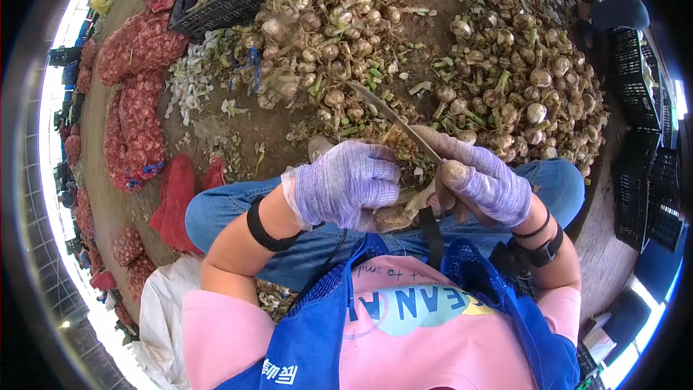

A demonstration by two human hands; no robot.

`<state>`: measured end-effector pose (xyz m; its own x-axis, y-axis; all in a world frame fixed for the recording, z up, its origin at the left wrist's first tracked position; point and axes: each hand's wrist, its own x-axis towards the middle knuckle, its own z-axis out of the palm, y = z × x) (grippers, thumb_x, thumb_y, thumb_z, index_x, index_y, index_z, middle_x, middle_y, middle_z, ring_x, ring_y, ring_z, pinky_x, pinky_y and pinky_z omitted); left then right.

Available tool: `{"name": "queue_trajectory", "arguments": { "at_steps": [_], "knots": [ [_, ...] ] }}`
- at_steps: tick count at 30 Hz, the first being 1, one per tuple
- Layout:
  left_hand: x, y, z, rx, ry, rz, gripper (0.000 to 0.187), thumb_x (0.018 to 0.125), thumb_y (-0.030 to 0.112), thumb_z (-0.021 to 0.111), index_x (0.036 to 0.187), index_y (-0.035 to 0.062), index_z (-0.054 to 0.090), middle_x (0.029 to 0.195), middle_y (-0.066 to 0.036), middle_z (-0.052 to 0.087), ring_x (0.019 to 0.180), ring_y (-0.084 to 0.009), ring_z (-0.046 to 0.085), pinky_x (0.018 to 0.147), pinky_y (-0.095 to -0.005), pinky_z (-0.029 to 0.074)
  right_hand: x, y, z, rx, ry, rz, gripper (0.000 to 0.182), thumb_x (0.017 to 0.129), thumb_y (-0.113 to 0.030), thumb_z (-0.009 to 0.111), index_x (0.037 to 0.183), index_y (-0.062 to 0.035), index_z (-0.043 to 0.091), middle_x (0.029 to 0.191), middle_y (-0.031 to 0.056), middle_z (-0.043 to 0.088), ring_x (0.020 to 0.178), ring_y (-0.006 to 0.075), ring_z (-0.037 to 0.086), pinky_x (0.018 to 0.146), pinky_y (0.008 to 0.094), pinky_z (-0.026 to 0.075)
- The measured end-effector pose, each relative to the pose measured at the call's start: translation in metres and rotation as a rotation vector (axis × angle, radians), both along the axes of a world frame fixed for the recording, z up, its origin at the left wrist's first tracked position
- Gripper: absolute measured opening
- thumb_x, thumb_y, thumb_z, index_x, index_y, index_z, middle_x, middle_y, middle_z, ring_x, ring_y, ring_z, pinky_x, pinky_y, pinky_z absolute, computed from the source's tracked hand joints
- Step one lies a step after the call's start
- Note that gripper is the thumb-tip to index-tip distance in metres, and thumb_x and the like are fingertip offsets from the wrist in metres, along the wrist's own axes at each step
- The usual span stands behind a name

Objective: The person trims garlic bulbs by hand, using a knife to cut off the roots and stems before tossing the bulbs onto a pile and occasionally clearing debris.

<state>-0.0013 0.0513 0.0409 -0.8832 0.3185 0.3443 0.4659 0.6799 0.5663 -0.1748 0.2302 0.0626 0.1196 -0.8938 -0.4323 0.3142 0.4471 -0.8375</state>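
My left hand (346, 184), in a purple knit glove with dirty fingertips, is closed around a garlic whose pale stalk (419, 200) shows beside the thumb. Its bulb is mostly hidden by the fingers. A knife (393, 117) is gripped in my right hand (485, 182), which wears a matching glove. The narrow blade points up and to the left, past the left hand's knuckles. Both hands are close together above my lap. Beyond them lies a heap of untrimmed garlic (328, 50) with dry stalks, and a second garlic heap (530, 90) is to the right.
Red mesh sacks (141, 112) of bulbs line the left side. A black crate (220, 0) stands at the far left of the heap, and stacked black crates (635, 166) are at the right. Peelings (195, 76) litter the ground. Another person's leg (613, 0) shows at top right.
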Motion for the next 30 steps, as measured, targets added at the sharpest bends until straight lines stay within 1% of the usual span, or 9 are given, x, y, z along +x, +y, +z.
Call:
{"name": "queue_trajectory", "arguments": {
  "at_steps": [4,7,11,15,21,23,27,28,30],
  "knots": [
    [-0.008,-0.006,-0.014,0.106,0.035,0.037,0.022,0.066,0.025,0.076,0.066,0.0137,0.058,0.063,-0.003,0.049,0.060,-0.0251,0.055,0.053,-0.0372,0.047,-0.004,-0.014,-0.004,0.019,-0.042,0.051,0.063,0.095,-0.044,0.052,0.148,-0.0146,0.033,0.075,-0.0008,0.055,0.059,0.0063,0.050,0.054,0.0203,0.044],
    [-0.004,-0.030,-0.013,0.075,-0.019,0.143,0.022,0.065,0.019,0.079,0.068,0.0121,0.059,0.067,-0.004,0.057,0.063,-0.0269,0.058,0.057,-0.0369,0.050,-0.013,0.000,-0.085,0.336,0.008,-0.015,0.060,0.095,-0.041,0.053,0.146,-0.0155,0.036,0.075,-0.0016,0.054,0.060,0.0059,0.050,0.054,0.0208,0.044],
    [-0.015,-0.063,-0.085,0.062,-0.047,0.271,0.037,0.075,0.020,0.074,0.052,0.0113,0.045,0.055,-0.006,0.045,0.054,-0.0275,0.049,0.048,-0.0386,0.040,-0.024,0.003,-0.128,0.358,0.067,-0.114,0.057,0.096,-0.039,0.053,0.146,-0.0151,0.037,0.074,-0.0038,0.052,0.060,0.0060,0.047,0.053,0.0229,0.043],
    [-0.027,-0.091,-0.169,-0.217,-0.417,0.481,0.020,0.080,0.023,0.067,0.086,0.0054,0.060,0.080,-0.013,0.059,0.074,-0.0294,0.061,0.067,-0.0392,0.050,-0.035,-0.018,-0.130,0.369,0.012,-0.241,0.058,0.097,-0.037,0.053,0.147,-0.0139,0.035,0.078,-0.0051,0.052,0.064,0.0057,0.048,0.059,0.0221,0.044],
    [-0.103,-0.134,-0.247,-0.536,-0.925,0.683,0.060,0.081,0.008,0.065,0.136,0.0134,0.042,0.137,-0.011,0.046,0.109,-0.0295,0.060,0.091,-0.0358,0.051,-0.050,-0.034,-0.150,0.390,-0.092,-0.292,0.056,0.098,-0.032,0.053,0.146,-0.0101,0.035,0.085,-0.0051,0.052,0.072,0.0057,0.049,0.066,0.0217,0.044],
    [-0.121,-0.157,-0.312,-0.436,-1.082,0.841,0.066,0.080,0.004,0.064,0.140,0.0132,0.037,0.141,-0.014,0.041,0.111,-0.0307,0.060,0.090,-0.0350,0.052,-0.054,-0.037,-0.152,0.370,-0.071,-0.269,0.056,0.098,-0.031,0.053,0.146,-0.0102,0.036,0.086,-0.0049,0.053,0.072,0.0058,0.049,0.066,0.0219,0.045],
    [-0.157,-0.137,-0.261,-0.562,-1.332,0.853,0.076,0.077,0.001,0.065,0.144,0.0107,0.030,0.141,-0.022,0.037,0.115,-0.0339,0.057,0.093,-0.0346,0.051,-0.059,-0.037,-0.150,0.402,-0.074,-0.258,0.054,0.098,-0.030,0.052,0.147,-0.0109,0.035,0.085,-0.0040,0.054,0.072,0.0055,0.050,0.064,0.0220,0.045],
    [-0.155,-0.143,-0.280,-0.579,-1.347,0.866,0.085,0.071,0.014,0.077,0.142,0.0076,0.031,0.138,-0.022,0.038,0.119,-0.0354,0.053,0.095,-0.0389,0.050,-0.061,-0.038,-0.148,0.402,-0.083,-0.265,0.054,0.098,-0.030,0.052,0.147,-0.0114,0.035,0.084,-0.0041,0.054,0.071,0.0052,0.050,0.063,0.0217,0.045],
    [-0.143,-0.149,-0.282,-0.554,-1.261,0.798,0.080,0.073,0.011,0.074,0.141,0.0068,0.031,0.135,-0.024,0.041,0.118,-0.0356,0.053,0.094,-0.0391,0.051,-0.064,-0.035,-0.145,0.400,-0.097,-0.280,0.055,0.098,-0.030,0.052,0.147,-0.0124,0.035,0.083,-0.0043,0.053,0.070,0.0046,0.050,0.061,0.0211,0.044]
  ]
}}
